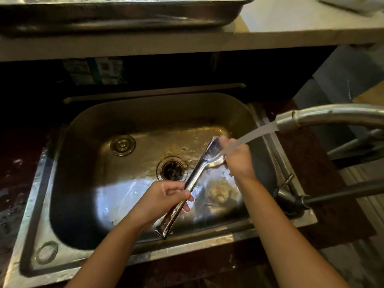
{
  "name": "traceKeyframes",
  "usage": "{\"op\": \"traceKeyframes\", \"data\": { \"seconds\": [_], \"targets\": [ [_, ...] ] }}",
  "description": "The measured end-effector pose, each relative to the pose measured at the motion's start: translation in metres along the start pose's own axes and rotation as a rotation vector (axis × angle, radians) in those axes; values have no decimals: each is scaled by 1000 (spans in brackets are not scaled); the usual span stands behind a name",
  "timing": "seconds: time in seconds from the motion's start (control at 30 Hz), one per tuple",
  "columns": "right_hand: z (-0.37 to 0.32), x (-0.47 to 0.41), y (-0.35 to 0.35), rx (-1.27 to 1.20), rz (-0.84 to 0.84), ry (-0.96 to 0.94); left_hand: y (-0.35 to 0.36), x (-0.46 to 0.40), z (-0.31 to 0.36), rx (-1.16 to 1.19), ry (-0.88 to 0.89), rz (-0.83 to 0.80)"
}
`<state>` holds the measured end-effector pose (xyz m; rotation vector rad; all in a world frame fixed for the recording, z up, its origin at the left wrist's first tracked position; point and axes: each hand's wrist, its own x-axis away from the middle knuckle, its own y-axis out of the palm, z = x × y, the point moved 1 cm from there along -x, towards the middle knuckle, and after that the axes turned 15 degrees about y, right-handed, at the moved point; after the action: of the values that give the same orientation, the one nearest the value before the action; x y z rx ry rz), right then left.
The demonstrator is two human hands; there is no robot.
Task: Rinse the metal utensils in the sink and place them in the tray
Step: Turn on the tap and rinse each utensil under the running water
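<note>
Metal tongs (195, 173) slant across the steel sink (99, 129), handle end low near the front rim and scalloped tips up at the right. My left hand (166, 196) grips the tongs along the handle. My right hand (236, 156) holds the tips, its fingers wrapped on them under the water stream (253, 135). The stream comes from the curved faucet (324, 117) at the right. A metal tray (124, 15) sits on the shelf above the sink, along the top edge of the view; its inside is hidden.
The open drain (172, 169) lies in the wet sink floor, with a round stopper plate (123, 145) to its left. A faucet lever (288, 179) stands on the sink's right rim. Dark wet countertop (18, 167) flanks the sink.
</note>
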<state>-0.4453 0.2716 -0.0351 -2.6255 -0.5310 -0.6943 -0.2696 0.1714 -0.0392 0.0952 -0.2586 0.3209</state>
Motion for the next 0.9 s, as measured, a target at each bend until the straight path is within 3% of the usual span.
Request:
{"op": "traceKeyframes", "data": {
  "seconds": [0.17, 0.3, 0.47, 0.63, 0.8, 0.9],
  "targets": [
    [-1, 6, -1, 85, -251, 53, -2, 0, 0, 33, 5, 15],
    [-2, 4, -2, -123, -110, -4, 0, -2, 1, 40, 14, -14],
    [-1, 6, -14, -165, -298, 61, 1, -11, -2, 34, -10, -43],
    [-5, 5, -18, -200, -127, -64, 9, -37, 15, -20, 43, -115],
    [-23, 4, -15, -196, -158, -130, 16, -73, 38, -49, 148, -105],
    [-35, -3, -31, -278, -62, -107, 4, -64, 17, -136, 96, -232]
  ]
}}
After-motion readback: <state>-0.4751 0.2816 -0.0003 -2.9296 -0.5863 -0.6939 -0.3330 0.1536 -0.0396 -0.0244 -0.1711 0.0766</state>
